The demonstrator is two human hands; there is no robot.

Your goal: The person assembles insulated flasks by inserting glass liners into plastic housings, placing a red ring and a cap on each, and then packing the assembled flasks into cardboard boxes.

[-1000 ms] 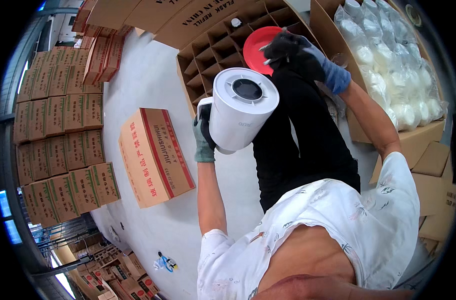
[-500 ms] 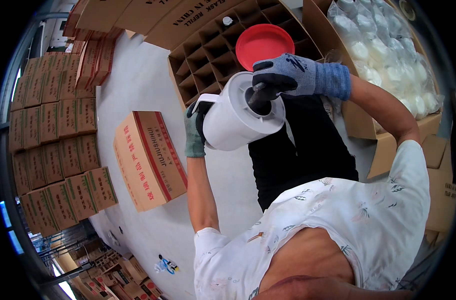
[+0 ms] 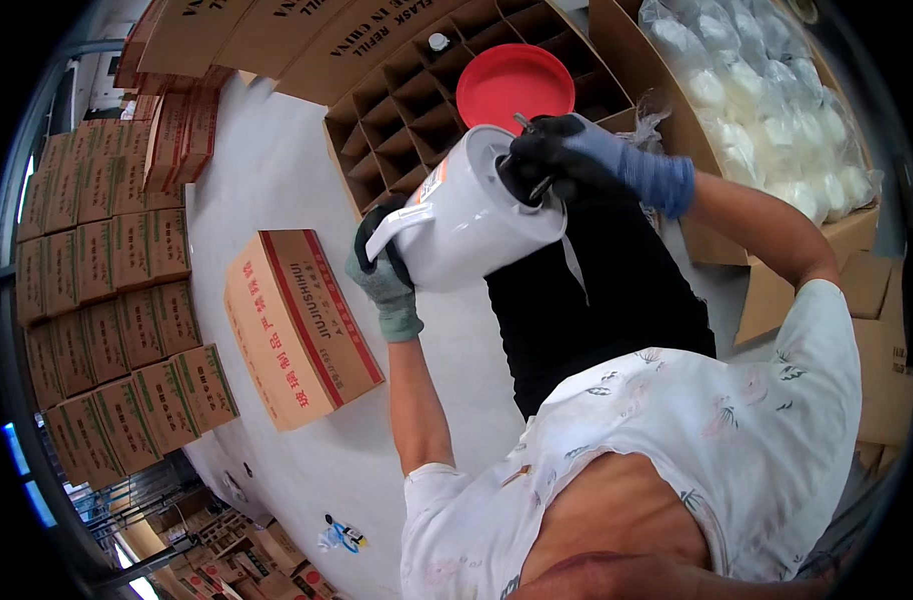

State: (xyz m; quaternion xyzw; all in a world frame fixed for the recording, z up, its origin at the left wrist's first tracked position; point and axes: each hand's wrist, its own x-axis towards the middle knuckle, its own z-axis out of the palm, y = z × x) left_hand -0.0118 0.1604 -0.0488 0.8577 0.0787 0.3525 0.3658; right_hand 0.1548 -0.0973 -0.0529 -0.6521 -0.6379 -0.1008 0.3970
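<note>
Stacked cartons point(image 3: 107, 300) along the left edge; one sealed carton point(image 3: 299, 325) lies alone on the floor point(image 3: 277, 180).

Left hand point(image 3: 385, 270), grey glove: fingers curled tight about the handle side of the white jug point(image 3: 472, 215); closed on it, carrying the weight; jug held in the air, tilted, its open base turned toward the person, above the floor and in front of the divider box point(image 3: 407, 90).

Right hand point(image 3: 567, 160), dark glove with blue cuff: fingertips bunched narrow and pushed into the jug's opening; whether they pinch anything inside, cannot tell; a thin metal piece shows beside them.

Risks, as judged: jug hangs from one hand only, so a slack grip would drop it to the floor; pressing inside while it is tilted could twist it out of the left fingers; gloved tips may snag in the opening.

Red lid point(image 3: 515, 85) rests on the divider box; bagged white parts point(image 3: 777, 110) in the carton at right.
</note>
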